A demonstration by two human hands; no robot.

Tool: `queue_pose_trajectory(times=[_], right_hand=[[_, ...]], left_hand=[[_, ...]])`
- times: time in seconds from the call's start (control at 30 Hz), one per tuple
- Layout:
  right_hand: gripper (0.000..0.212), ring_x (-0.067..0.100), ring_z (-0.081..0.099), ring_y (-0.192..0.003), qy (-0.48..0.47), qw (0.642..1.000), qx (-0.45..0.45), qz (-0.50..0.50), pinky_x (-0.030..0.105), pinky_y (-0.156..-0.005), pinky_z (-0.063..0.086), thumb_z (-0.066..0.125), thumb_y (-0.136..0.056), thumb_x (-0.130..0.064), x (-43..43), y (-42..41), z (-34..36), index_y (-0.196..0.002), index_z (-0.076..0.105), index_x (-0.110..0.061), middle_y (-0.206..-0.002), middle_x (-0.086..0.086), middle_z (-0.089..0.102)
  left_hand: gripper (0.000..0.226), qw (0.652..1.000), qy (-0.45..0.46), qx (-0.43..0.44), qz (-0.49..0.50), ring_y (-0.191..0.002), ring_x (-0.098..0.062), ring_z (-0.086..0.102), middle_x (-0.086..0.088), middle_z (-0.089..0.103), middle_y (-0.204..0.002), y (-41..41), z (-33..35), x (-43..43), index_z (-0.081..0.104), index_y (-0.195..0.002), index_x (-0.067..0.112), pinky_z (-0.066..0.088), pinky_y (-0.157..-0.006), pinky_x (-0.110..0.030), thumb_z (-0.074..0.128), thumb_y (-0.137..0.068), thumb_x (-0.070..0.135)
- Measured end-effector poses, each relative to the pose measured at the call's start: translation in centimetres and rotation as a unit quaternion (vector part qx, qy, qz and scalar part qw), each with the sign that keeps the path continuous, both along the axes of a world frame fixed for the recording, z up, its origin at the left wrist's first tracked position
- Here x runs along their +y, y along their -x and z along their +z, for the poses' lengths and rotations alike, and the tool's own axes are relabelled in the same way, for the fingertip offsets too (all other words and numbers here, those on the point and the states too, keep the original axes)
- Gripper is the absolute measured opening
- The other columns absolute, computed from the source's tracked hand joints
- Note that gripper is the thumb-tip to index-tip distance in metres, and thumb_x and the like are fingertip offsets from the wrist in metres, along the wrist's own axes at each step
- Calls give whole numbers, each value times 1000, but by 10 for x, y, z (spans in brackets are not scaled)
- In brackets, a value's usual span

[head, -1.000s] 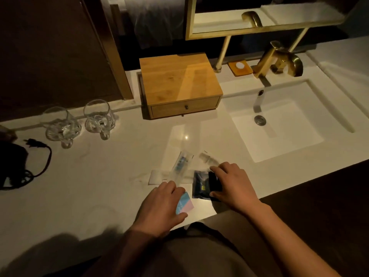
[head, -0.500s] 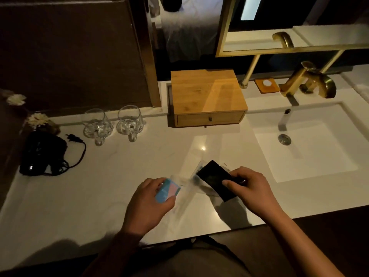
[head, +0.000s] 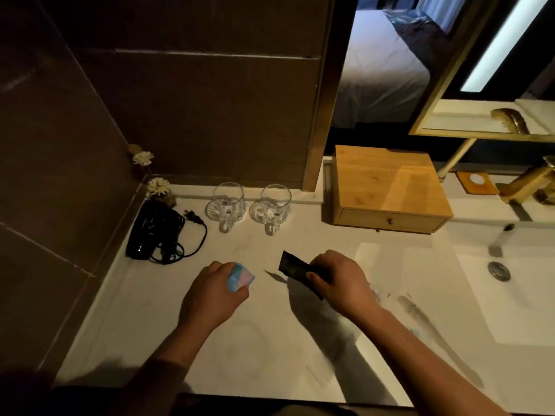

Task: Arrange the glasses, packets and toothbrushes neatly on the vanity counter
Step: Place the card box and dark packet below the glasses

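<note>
My left hand (head: 211,298) grips a small blue and pink packet (head: 239,276) above the white vanity counter (head: 120,319). To its right, my right hand (head: 339,280) holds a flat black packet (head: 292,264) lifted off the counter. Two clear glasses stand side by side at the back: one glass (head: 225,205) on the left, the other glass (head: 271,207) just right of it. Blurred clear-wrapped toothbrushes (head: 417,310) lie on the counter right of my right forearm.
A black hair dryer with coiled cord (head: 156,232) lies at the back left by small white flowers (head: 157,186). A wooden drawer box (head: 387,187) stands at the back. The sink basin (head: 510,298) and brass tap (head: 528,181) are on the right.
Both hands have lifted their packets off the counter and moved left, toward the glasses. The view has swung left, and the toothbrushes now lie to the right of my right arm.
</note>
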State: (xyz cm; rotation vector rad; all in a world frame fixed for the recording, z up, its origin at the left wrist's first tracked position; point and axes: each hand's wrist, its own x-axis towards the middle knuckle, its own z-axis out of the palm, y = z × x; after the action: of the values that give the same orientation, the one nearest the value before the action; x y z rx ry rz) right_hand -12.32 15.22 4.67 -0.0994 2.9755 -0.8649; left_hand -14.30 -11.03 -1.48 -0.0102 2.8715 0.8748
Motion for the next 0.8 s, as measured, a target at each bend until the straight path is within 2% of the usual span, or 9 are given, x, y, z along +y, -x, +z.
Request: queue_pose_trajectory(times=[0.1,0.2,0.27,0.37,0.47,0.57,0.63,0.7,0.8], right_hand=[[13,16,55,-78,-94,993,65,17,25,-62,45,67,-86,-26,-16,20,-13,-97,70,-20,-88,-2,63],[13,19,54,-74,-153,984,89,30,27,-59,43,71,-84,-25,-23,29,-30,-96,72,-20,-86,1,65],[18,19,52,-75,-176,980,80,44,30,-60,46,68,-84,-33,-25,26,-41,-98,70,-21,-87,0,64],[45,19,51,-87,-159,987,15,37,32,-71,48,61,-77,-59,-24,16,-49,-108,67,-26,-98,-3,61],[60,18,48,-98,-120,993,-5,2,33,-80,48,59,-71,-71,-15,13,-52,-113,64,-29,-107,-5,57],[53,20,49,-100,-115,993,12,-25,33,-81,48,61,-78,-62,-14,21,-54,-117,62,-26,-113,-1,59],[57,23,51,-101,-126,992,4,-26,35,-80,49,61,-79,-61,-20,30,-57,-122,60,-24,-118,2,60],[66,26,52,-104,-151,988,-14,-8,37,-80,49,62,-76,-63,-28,36,-61,-129,56,-25,-124,2,59],[62,27,53,-106,-173,984,-4,30,37,-79,48,67,-76,-56,-33,38,-65,-131,54,-28,-130,-1,58]], left_hand=[[53,996,62,20,-57,-102,-24,51,0,58,-106,26,-4,-6,58,-120,26,49,-84,-40,58,-70,44],[62,980,134,44,-141,-115,-23,47,7,58,-117,43,-5,-11,53,-129,35,44,-90,-41,56,-67,38],[67,977,128,44,-163,-127,-21,41,12,54,-130,43,-7,-15,49,-132,41,38,-98,-41,62,-67,27],[81,991,90,29,-100,-139,-19,27,14,38,-148,29,-10,-25,37,-138,49,33,-108,-46,65,-67,22],[75,998,36,41,22,-129,-26,37,2,44,-140,11,-18,-37,41,-138,39,37,-106,-44,69,-69,28],[72,992,13,28,120,-121,-29,42,-8,51,-131,4,-18,-28,45,-136,26,40,-103,-42,67,-73,52],[87,991,62,36,117,-115,-29,46,-9,53,-124,12,-16,-14,44,-134,22,42,-100,-43,58,-66,74],[99,988,119,46,84,-111,-28,48,-7,53,-121,22,-14,-3,43,-134,22,45,-95,-42,50,-59,86],[88,987,156,37,1,-117,-25,43,-3,48,-130,29,-18,1,40,-136,27,44,-95,-40,58,-64,75]])
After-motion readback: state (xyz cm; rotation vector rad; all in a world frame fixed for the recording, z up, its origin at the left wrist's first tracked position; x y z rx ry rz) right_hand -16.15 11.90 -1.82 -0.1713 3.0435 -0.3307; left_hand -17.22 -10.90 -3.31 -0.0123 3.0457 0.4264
